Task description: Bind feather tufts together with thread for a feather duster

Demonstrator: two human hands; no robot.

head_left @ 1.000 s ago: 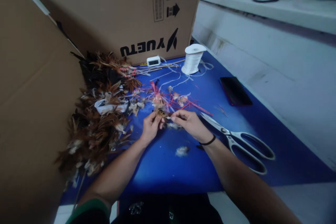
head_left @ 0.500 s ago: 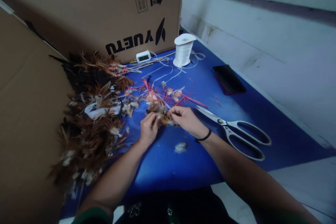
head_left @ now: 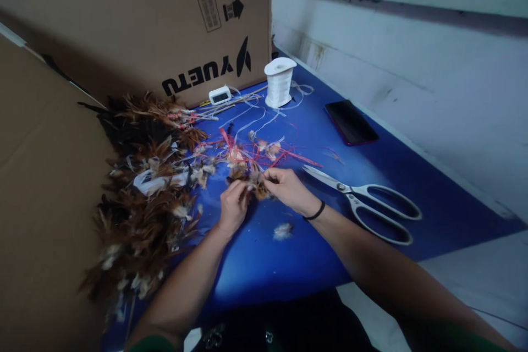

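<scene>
The feather tuft (head_left: 261, 192) is held between the two hands, low over the blue tabletop (head_left: 256, 264); whether it is lifted clear cannot be told. Its left edge is pinched by the curled fingers of the left hand (head_left: 234, 207), though the exact contact is blurred, and its pale upper part is nipped between thumb and forefinger of the right hand (head_left: 286, 190). Very little weight is to be expected, with soft, springy vanes that are easily crushed or shed; the firmer quill ends are judged best gripped, lightly. The golden-brown end seems to be pointed toward the wearer and slightly right, but the long axis is largely masked by fingers. Just beyond the hands, red strands (head_left: 303, 158) are scattered; nearer the wearer, grey fluff (head_left: 282, 231) is seen. To the right, the scissors (head_left: 350, 193) are laid with blades directed toward the right hand. Farther out, a feather pile (head_left: 144, 225) is heaped at left, and a white spool (head_left: 279, 87) is stood upright near the carton (head_left: 136, 27).
</scene>
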